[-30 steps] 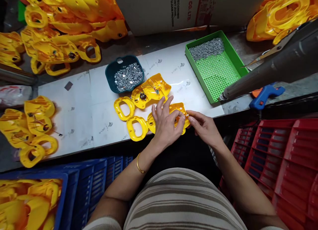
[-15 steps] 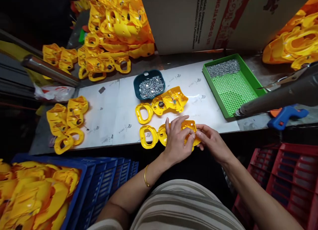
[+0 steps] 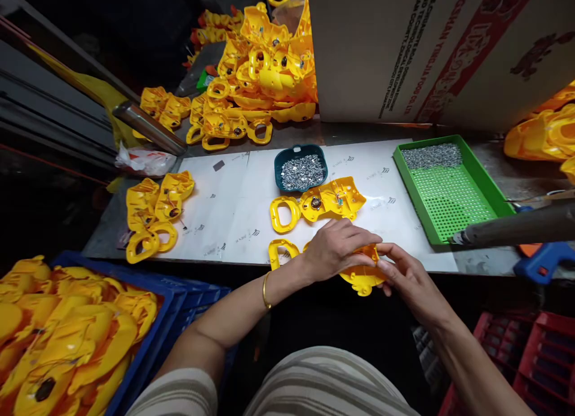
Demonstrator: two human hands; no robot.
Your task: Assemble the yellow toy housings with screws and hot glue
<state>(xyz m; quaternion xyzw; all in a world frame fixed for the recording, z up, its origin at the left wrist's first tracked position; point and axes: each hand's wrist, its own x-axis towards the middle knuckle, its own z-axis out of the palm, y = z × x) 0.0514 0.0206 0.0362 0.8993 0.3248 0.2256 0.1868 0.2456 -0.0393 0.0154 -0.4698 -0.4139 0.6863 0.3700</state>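
Observation:
My left hand (image 3: 335, 251), a gold bangle on its wrist, lies over a yellow plastic shell half (image 3: 363, 277) and grips it, hiding most of its middle. The shell's ring-shaped handle (image 3: 275, 252) shows past the left wrist. My right hand (image 3: 408, 279) pinches the shell's right end between thumb and fingers. The shell is tilted at the table's front edge. Just beyond lies a second yellow shell half (image 3: 348, 200), inner side up, with a dark round part and thin wires. A dark teal tray (image 3: 279, 175) of small metal pieces stands behind it.
At right, a green perforated tray (image 3: 431, 227) holds small metal pieces. Two yellow shells (image 3: 142, 205) lie left; more are piled behind (image 3: 278, 80). A blue crate (image 3: 166, 308) of shells stands low left. A dark bar (image 3: 516, 224) and blue-handled tool (image 3: 545, 265) are at right.
The camera view has shifted, so the table sits further right. Between my hands, the shell's right end has tipped down towards me, and my left hand covers more of its middle.

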